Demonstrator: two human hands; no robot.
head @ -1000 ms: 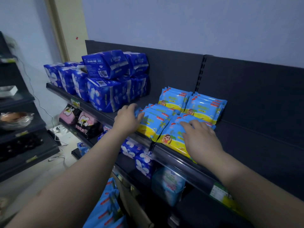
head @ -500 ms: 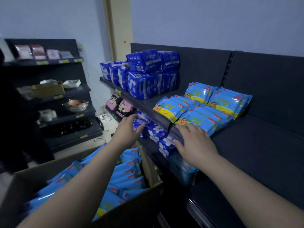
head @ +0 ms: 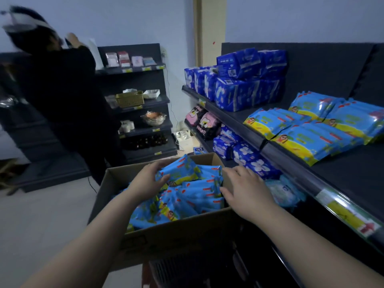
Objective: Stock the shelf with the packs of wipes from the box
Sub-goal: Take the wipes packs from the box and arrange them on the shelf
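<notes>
Packs of wipes [head: 197, 196], cartoon print too blurred to read, fill the box [head: 176, 235]; left hand [head: 148, 181] grasps one pack [head: 180, 172], right hand [head: 247, 190] rests released.

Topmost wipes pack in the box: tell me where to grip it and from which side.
Pinch the topmost wipes pack by its left short edge, coming from the left with the left hand. It lies tilted atop the pile in the box, and that edge looks free right beside that hand.

dim light; pale bluish wall [head: 124, 21], a beige pillar [head: 200, 28], a light floor [head: 41, 215], a dark shelving unit [head: 135, 50] against the far wall.
</notes>
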